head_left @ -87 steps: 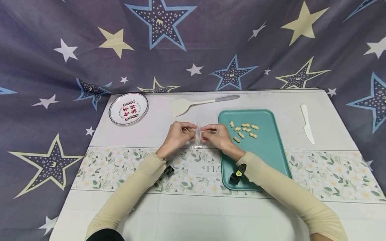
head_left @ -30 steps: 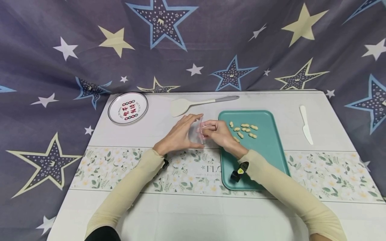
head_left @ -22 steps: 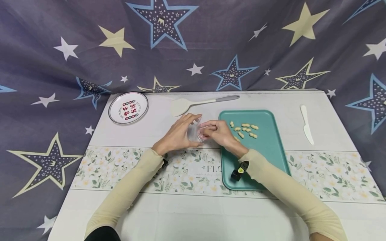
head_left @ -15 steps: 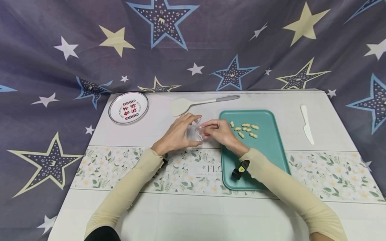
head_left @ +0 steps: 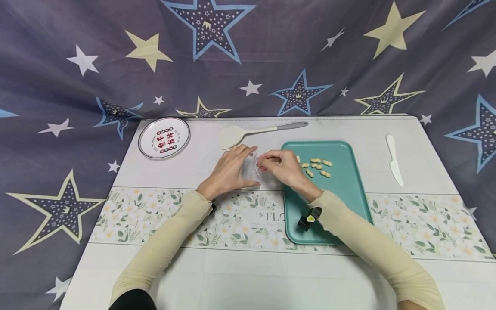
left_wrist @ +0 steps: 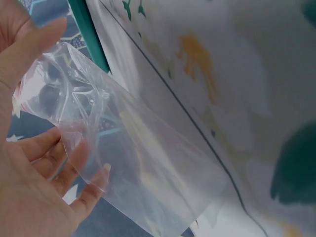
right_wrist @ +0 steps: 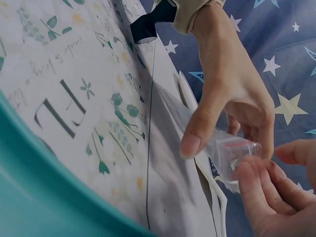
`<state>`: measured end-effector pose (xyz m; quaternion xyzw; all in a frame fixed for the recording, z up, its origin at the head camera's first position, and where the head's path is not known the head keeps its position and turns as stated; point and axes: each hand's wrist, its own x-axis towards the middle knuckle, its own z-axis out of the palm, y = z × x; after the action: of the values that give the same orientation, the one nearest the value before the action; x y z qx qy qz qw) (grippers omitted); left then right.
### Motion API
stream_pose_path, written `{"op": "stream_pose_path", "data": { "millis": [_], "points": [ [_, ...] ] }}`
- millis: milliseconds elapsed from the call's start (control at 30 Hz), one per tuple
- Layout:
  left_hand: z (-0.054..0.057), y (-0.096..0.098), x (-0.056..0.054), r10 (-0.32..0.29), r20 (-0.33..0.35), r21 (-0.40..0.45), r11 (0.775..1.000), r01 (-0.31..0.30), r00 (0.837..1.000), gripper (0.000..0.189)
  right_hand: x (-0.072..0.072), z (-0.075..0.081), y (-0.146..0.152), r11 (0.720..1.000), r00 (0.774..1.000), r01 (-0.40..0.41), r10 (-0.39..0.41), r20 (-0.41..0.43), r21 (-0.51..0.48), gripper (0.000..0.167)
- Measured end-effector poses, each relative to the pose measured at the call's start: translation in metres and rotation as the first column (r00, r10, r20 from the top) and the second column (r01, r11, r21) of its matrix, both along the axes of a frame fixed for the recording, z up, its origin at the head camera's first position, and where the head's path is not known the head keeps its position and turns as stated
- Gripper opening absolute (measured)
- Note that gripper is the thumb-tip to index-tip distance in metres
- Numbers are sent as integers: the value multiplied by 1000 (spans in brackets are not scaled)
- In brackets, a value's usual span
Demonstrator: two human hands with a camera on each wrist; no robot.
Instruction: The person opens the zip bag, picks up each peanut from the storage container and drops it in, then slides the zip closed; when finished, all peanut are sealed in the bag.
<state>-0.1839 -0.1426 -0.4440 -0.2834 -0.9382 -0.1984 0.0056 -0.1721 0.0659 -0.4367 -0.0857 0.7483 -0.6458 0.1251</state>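
Clear plastic zip bag point(left_wrist: 148, 158) between left hand point(head_left: 226, 172) and right hand point(head_left: 284, 168), mouth facing three o'clock in the head view.
In the left wrist view its long axis runs from ten o'clock, at the mouth, toward four; left thumb and fingers curve round it, spread wide, while right fingertips pinch its rim. The white floral-banded tablecloth point(head_left: 232, 271) reads "FLO" at five o'clock; a round white plate point(head_left: 149, 135) near ten bears red characters.

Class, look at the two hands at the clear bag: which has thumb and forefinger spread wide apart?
The left hand: its thumb and forefinger arch wide at the clear bag, while the right hand has fingertips close together.
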Motion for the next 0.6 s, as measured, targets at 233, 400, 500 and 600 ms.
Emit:
{"op": "stream_pose_path", "data": {
  "millis": [233,400,500,600],
  "points": [
    [0,4,2,3,-9,-5,1000,-3,1000,112,3,-1,-4,990,999,-16,22,-40,143,22],
    [-1,3,3,3,1,30,1000,-3,1000,107,4,-1,-4,991,998,-24,31,-50,133,19],
    [-2,-1,3,-4,5,81,997,4,1000,101,4,0,-4,995,998,-27,33,-58,97,19],
    [-2,-4,3,-18,6,122,992,17,1000,95,4,3,-3,998,997,-23,27,-67,60,20]
  ]
}}
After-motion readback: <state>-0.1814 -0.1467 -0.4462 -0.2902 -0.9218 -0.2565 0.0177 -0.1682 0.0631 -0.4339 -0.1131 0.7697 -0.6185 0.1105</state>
